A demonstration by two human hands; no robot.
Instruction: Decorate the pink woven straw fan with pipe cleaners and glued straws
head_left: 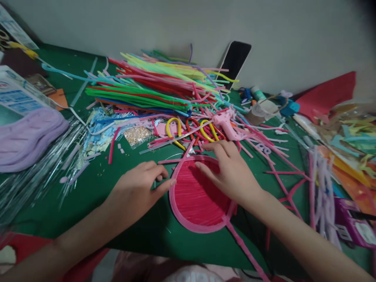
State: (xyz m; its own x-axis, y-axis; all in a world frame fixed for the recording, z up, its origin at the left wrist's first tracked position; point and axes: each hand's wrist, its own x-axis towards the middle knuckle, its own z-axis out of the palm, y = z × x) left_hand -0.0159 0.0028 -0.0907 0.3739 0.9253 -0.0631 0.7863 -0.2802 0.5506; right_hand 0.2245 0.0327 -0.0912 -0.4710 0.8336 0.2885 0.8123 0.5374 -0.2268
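Note:
A round disc of dark pink strands, framed by a lighter pink pipe-cleaner rim, lies on the green table. A pink wrapped stem runs from its lower right toward me. My left hand is at the disc's left side, fingers loosely bent and thumb tip at the rim. Over the upper right part is my right hand, thumb and fingers apart, fingertips near the top rim. A pink pipe cleaner crosses the rim's top. Neither hand shows anything held between its fingers.
Behind the disc lie a pink glue gun, yellow loops and a heap of coloured pipe cleaners. A phone leans on the wall. Purple bundles sit left; a purple package lies right.

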